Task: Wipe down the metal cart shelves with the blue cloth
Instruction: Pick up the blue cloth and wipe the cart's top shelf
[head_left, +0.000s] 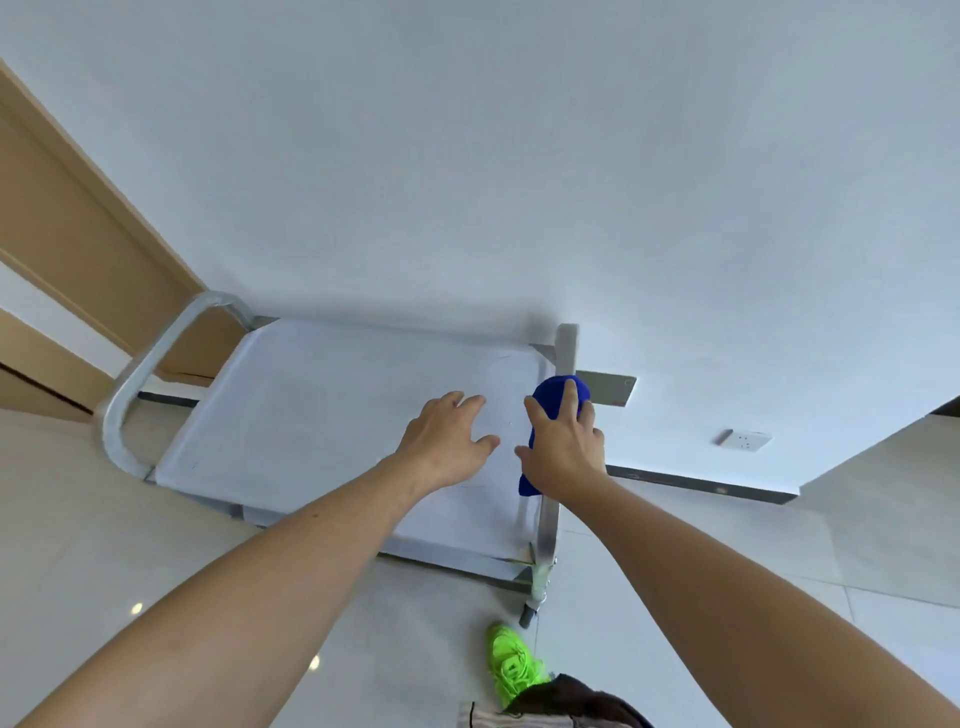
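Right hand: the right hand (563, 447) is pressing the blue cloth (556, 402) against the cart's right edge, fingers spread over it, seemingly resting rather than clamping.
Left hand: the left hand (447, 441) is hovering or lightly resting just beside the right hand, fingers relaxed, holding nothing.
Cloth: bunched under the right hand, partly drooping over the rim.
Top shelf (322, 405): lying under both hands, carrying nothing but the cloth.
Lower shelves: hidden.
Risk: the cloth is overhanging and could slip off to the floor; pushing sideways could roll the cart on its caster (529, 616).
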